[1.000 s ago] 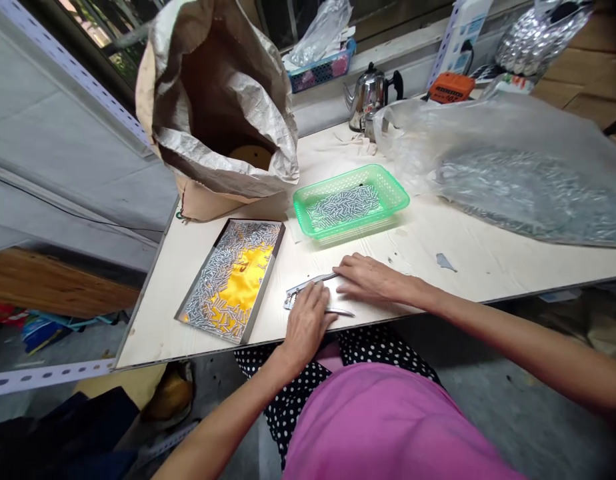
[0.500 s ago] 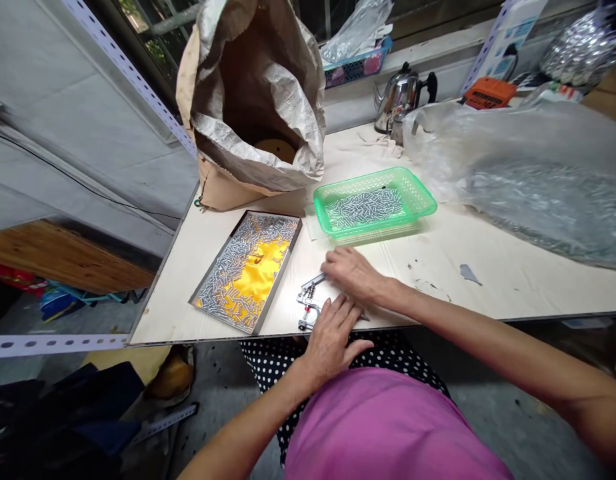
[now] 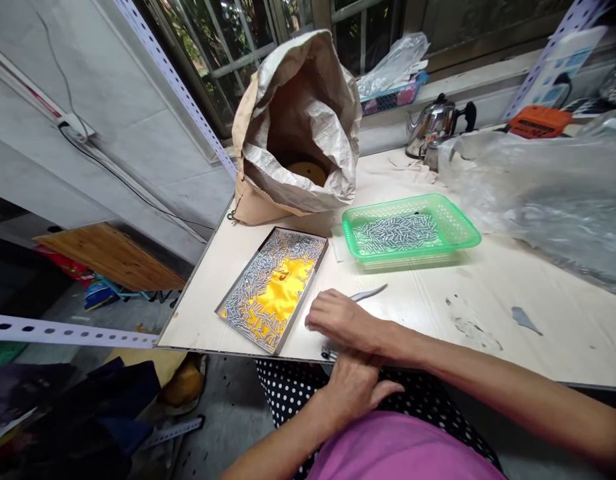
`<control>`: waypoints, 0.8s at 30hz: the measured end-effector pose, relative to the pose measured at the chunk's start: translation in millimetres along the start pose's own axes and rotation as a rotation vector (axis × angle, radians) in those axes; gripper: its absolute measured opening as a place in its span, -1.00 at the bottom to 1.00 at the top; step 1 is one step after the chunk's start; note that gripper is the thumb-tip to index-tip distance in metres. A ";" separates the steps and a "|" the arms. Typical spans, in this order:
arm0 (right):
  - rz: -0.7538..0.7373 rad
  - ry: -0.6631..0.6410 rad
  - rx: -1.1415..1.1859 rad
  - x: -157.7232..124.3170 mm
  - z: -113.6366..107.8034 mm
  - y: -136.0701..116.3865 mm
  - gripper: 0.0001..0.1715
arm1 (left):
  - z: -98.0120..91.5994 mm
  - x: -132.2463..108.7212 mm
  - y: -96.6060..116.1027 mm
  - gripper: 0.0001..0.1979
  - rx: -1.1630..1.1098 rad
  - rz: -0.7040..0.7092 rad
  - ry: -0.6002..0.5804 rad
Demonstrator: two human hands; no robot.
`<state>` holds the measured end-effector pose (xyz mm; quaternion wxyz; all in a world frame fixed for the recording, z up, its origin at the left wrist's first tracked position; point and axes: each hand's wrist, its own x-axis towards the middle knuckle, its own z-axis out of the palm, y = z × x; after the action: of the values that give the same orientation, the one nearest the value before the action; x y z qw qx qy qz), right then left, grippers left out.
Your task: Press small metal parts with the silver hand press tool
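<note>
On the table's front edge lies a metal hand tool [image 3: 370, 292], mostly covered by my hands; a curved handle shows behind my right hand and a small end sticks out at the front. My right hand [image 3: 344, 323] rests over the tool with its fingers bent, and what is under them is hidden. Below it, partly covered by my right wrist, is my left hand [image 3: 355, 379]; its thumb points right and its fingertips cannot be seen. Left of my hands sits a shallow tray [image 3: 299, 298] with a yellow bottom and many small metal pins.
A green basket [image 3: 465, 233] with metal pins stands behind my hands. Farther back are a large paper sack [image 3: 268, 200], a kettle [image 3: 435, 123], a clear plastic bag [image 3: 548, 193] and an orange box [image 3: 539, 122]. A grey scrap [image 3: 525, 319] lies at right.
The view has shifted, so the table things appear lower and farther right. My right hand has moved over the tool toward the tray, now crossing over my left hand. The tool appears turned.
</note>
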<state>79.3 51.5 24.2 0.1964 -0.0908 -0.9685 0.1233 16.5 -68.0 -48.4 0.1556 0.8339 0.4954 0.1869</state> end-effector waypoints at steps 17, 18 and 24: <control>0.592 0.069 0.110 -89.5 -40.0 18.3 -0.72 | -131.1 51.5 -145.6 -0.78 0.411 -0.246 -0.066; 0.608 0.018 0.167 -93.4 -30.1 5.8 -0.74 | -129.2 52.3 -149.9 -0.77 0.394 -0.235 -0.065; 0.690 -0.137 0.193 -106.1 -2.9 -25.6 -0.87 | -132.3 58.3 -160.3 -0.73 0.276 -0.316 0.046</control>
<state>173.4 3.9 -4.1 0.0856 -0.3848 -0.8756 0.2791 -142.6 67.3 6.1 0.0561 0.7548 0.6443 0.1097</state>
